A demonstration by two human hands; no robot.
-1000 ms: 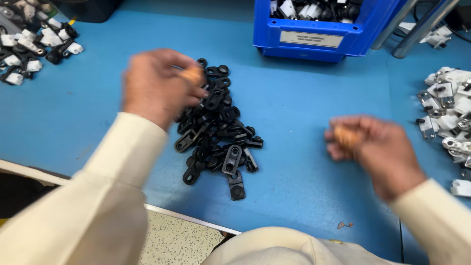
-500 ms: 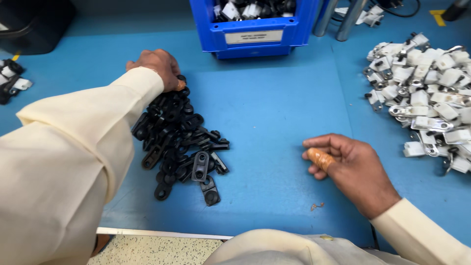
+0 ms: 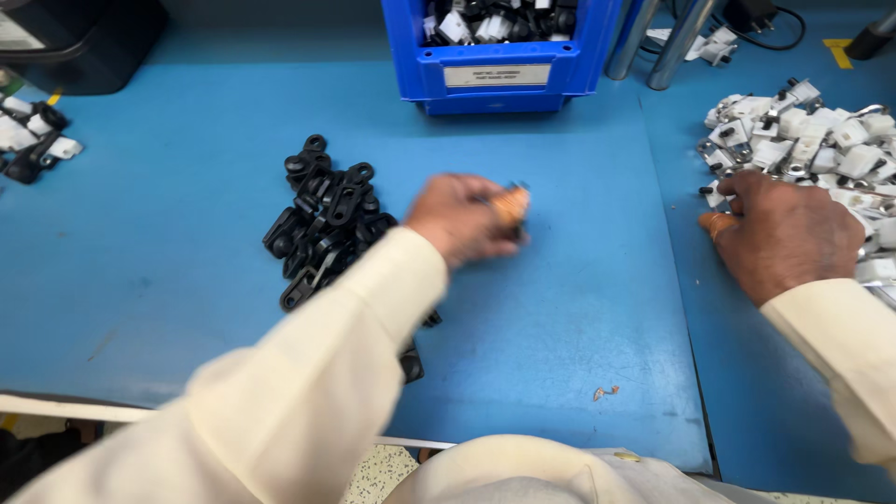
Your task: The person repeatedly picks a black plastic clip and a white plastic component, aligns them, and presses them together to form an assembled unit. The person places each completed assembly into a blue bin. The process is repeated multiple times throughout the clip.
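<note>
My left hand (image 3: 462, 219) hovers blurred over the middle of the blue mat, just right of a heap of black plastic clips (image 3: 327, 219). Its fingers are pinched, with an orange fingertip cover showing, and a small dark clip (image 3: 519, 231) seems to sit between them. My right hand (image 3: 779, 233) lies palm down at the near edge of a pile of white and metal parts (image 3: 812, 131) on the right. Its fingertips are curled into that pile, and what they grip is hidden. Both arms wear cream sleeves.
A blue bin (image 3: 504, 79) with mixed black and white parts stands at the back centre, and two metal posts (image 3: 653, 42) rise beside it. A small group of black and white parts (image 3: 33, 145) lies far left near a black box (image 3: 89, 42). The mat's front edge (image 3: 280, 425) is close to my body.
My left hand has left the far end of the black heap and swung right to the mat's middle. My right hand has moved from the mat's middle right onto the white pile.
</note>
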